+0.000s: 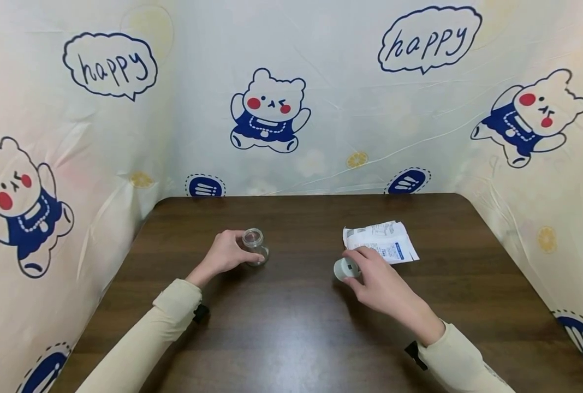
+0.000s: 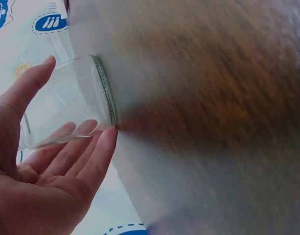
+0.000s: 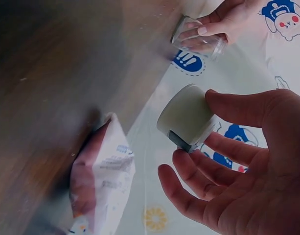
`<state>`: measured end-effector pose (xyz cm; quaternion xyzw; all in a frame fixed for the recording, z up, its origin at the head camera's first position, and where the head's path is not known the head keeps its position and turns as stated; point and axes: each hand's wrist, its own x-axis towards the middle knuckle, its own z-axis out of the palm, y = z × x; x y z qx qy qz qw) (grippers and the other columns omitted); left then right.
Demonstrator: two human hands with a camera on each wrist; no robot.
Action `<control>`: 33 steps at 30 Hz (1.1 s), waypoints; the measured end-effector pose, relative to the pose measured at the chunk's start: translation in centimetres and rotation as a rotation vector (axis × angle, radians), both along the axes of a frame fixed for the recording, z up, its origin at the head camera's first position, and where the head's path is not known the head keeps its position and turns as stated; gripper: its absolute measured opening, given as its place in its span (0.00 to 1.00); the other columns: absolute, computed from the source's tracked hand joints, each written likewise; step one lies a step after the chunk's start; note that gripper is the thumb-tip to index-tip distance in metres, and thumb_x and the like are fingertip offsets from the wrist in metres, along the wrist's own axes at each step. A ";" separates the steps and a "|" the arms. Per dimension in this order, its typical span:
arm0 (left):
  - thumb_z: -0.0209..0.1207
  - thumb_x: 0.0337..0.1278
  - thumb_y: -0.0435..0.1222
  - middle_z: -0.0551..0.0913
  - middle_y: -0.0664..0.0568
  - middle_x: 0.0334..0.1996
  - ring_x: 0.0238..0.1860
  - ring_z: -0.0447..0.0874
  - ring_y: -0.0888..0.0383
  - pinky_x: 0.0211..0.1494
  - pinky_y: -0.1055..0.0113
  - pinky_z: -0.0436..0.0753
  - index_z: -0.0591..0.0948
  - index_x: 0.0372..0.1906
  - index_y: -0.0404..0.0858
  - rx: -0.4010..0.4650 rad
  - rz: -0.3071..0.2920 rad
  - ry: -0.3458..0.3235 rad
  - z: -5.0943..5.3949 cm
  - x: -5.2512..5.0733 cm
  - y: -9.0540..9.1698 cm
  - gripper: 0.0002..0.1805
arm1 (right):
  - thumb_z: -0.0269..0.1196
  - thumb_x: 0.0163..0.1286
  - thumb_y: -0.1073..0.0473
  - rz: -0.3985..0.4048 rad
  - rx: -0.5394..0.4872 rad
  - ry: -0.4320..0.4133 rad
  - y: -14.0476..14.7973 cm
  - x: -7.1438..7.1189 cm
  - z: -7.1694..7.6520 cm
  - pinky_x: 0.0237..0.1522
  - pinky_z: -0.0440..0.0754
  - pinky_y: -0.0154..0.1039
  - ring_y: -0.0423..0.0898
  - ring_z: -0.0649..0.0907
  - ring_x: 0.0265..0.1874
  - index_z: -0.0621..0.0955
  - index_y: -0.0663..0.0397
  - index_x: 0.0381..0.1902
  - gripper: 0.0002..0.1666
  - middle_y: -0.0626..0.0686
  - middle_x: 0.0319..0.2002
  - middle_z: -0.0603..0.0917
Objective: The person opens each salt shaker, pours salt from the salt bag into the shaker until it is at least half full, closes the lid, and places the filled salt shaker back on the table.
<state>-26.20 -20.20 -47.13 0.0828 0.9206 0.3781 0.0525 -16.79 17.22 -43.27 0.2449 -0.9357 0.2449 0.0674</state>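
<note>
A clear glass jar (image 1: 255,246) stands on the table with its mouth uncovered; my left hand (image 1: 226,252) grips it from the left side. In the left wrist view the thumb and fingers of the left hand (image 2: 57,161) lie round the jar (image 2: 71,100), whose base is at the tabletop. My right hand (image 1: 385,284) holds a pale, whitish-green cap (image 1: 345,269) with a dark patch, in front of the packet. Thumb and fingers of the right hand (image 3: 247,161) pinch the cap (image 3: 187,115) in the right wrist view.
A white printed packet (image 1: 399,248) lies on the brown table (image 1: 291,327) just beyond my right hand; its side looks reddish in the right wrist view. A patterned cloth (image 1: 340,120) with bears hangs behind the table and at both sides.
</note>
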 end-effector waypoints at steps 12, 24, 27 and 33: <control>0.84 0.44 0.48 0.89 0.53 0.38 0.40 0.82 0.53 0.45 0.56 0.81 0.89 0.49 0.38 -0.020 0.005 -0.001 0.4 0.2 0.1 0.28 | 0.78 0.61 0.63 -0.036 0.050 0.054 3.2 2.1 -1.0 0.51 0.83 0.52 0.54 0.82 0.49 0.83 0.63 0.57 0.27 0.57 0.50 0.85; 0.83 0.45 0.48 0.89 0.53 0.38 0.39 0.82 0.54 0.45 0.56 0.82 0.88 0.50 0.38 -0.002 -0.004 -0.004 0.0 0.0 0.0 0.28 | 0.80 0.58 0.65 -0.108 0.052 0.036 5.7 4.1 -1.6 0.49 0.83 0.54 0.55 0.82 0.49 0.84 0.62 0.57 0.29 0.55 0.50 0.83; 0.84 0.45 0.48 0.89 0.53 0.38 0.39 0.82 0.54 0.45 0.56 0.82 0.88 0.50 0.38 0.009 -0.007 0.001 0.0 0.1 0.1 0.28 | 0.80 0.57 0.64 -0.128 0.060 0.022 6.3 4.6 -1.9 0.48 0.83 0.54 0.54 0.82 0.48 0.84 0.62 0.56 0.29 0.55 0.49 0.83; 0.84 0.44 0.47 0.89 0.53 0.39 0.40 0.83 0.53 0.45 0.56 0.82 0.88 0.51 0.39 0.013 -0.009 0.002 0.0 0.1 0.1 0.29 | 0.81 0.56 0.63 -0.162 0.078 -0.022 7.3 5.2 -2.3 0.49 0.84 0.55 0.55 0.83 0.48 0.84 0.63 0.56 0.30 0.56 0.49 0.84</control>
